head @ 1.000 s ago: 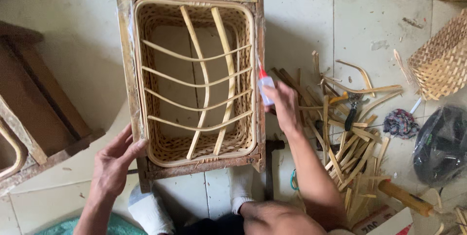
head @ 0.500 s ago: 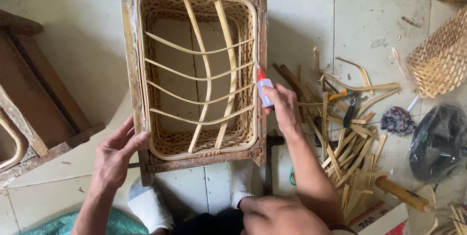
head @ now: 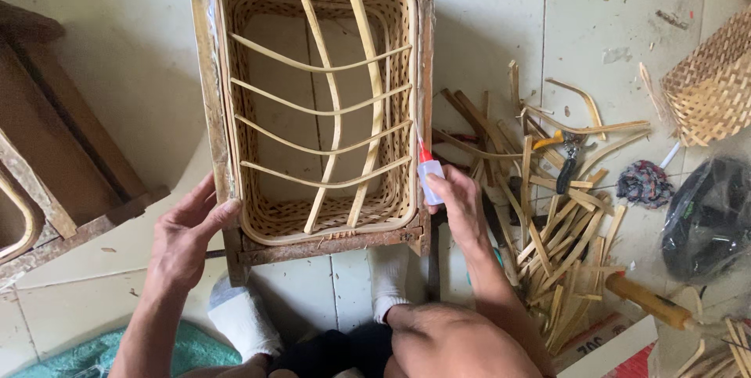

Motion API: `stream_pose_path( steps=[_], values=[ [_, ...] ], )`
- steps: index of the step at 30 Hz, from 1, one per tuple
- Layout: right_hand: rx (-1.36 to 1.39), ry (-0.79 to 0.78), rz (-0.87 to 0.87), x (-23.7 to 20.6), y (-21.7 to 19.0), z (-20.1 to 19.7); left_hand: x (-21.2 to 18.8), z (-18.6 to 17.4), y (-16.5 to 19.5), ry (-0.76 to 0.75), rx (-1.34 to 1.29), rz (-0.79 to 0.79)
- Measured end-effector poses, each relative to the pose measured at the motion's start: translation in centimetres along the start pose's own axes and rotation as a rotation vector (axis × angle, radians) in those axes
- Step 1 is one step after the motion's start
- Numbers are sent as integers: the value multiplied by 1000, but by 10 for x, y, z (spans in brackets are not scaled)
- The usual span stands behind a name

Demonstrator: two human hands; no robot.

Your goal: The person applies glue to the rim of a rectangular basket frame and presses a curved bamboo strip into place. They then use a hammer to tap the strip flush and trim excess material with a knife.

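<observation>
A woven bamboo basket (head: 391, 73) sits inside a worn wooden frame (head: 205, 96) on the tiled floor, with curved bamboo slats crossing its open top. My left hand (head: 186, 239) rests against the frame's near left corner, fingers spread on the wood. My right hand (head: 458, 204) grips a small clear glue bottle (head: 429, 176) with a red nozzle, its tip touching the basket's right rim.
A heap of bamboo strips (head: 547, 214) lies right of the frame, with pliers (head: 567, 160) on it. Another woven basket (head: 712, 81) and a dark plastic bag (head: 708, 217) are at far right. A wooden piece (head: 55, 174) stands left. My socked feet (head: 242, 319) are under the frame.
The view has shifted, so the frame sits higher and nearer. My right hand with the glue bottle has moved slightly down the right rim. My left hand stays on the corner.
</observation>
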State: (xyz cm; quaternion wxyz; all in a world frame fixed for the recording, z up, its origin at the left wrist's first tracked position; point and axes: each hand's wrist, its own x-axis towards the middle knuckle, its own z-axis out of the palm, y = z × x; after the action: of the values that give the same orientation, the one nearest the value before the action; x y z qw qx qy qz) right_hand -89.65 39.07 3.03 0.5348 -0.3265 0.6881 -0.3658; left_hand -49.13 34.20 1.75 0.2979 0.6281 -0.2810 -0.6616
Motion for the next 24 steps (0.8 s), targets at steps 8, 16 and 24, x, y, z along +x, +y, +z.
stream_pose_path(
  steps=[8,16,24],
  values=[
    [-26,49,67,-5,5,1,-7,2,1,-51,-48,41],
    [-120,64,72,-69,31,0,-14,1,-3,-79,-51,59],
    [-12,32,56,-97,43,2,-26,0,-9,-67,-24,61]
  ],
)
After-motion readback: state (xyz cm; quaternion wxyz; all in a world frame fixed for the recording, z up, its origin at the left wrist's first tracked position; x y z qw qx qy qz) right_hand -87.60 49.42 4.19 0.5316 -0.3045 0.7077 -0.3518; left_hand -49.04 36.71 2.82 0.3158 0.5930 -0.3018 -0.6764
